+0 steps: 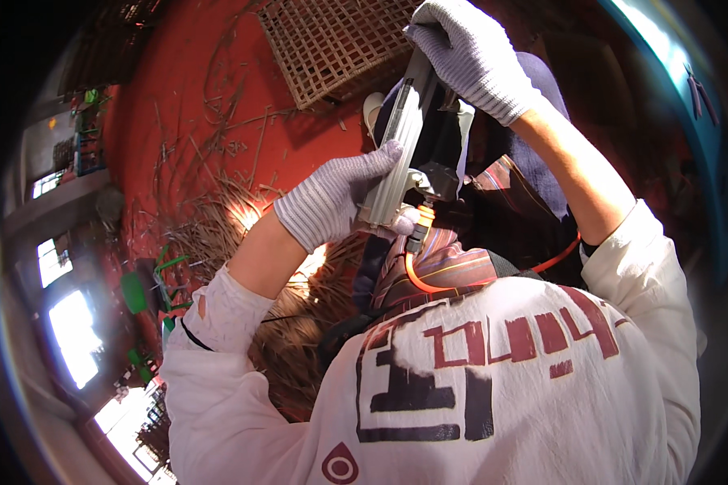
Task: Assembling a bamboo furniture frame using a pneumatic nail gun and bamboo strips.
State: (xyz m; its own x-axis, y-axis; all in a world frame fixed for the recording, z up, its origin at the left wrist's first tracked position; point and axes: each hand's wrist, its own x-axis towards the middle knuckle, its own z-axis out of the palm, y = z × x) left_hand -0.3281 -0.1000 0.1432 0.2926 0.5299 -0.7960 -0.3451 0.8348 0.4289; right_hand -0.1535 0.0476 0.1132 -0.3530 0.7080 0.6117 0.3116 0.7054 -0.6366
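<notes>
Over my lap is a pneumatic staple gun (411, 133) with a long silver magazine rail, tilted with its far end up and to the right. My left hand (336, 194), in a striped grey-white knit glove, is closed around the near end of the rail, thumb on top. My right hand (481, 65), gloved alike, has its fingers curled at the rail's far end; its fingertips are partly hidden. An orange air hose (421, 281) joins the tool through a coupling (420, 230) near my left fingertips. The dark tool body lies partly in shadow.
A woven cane basket-like panel (332, 52) stands on the red floor (182, 89) at the far side. Loose cane strips (210, 230) litter the floor at my left. Pliers (701, 95) lie on a blue surface (663, 48) at the right. Striped cloth (453, 259) covers my lap.
</notes>
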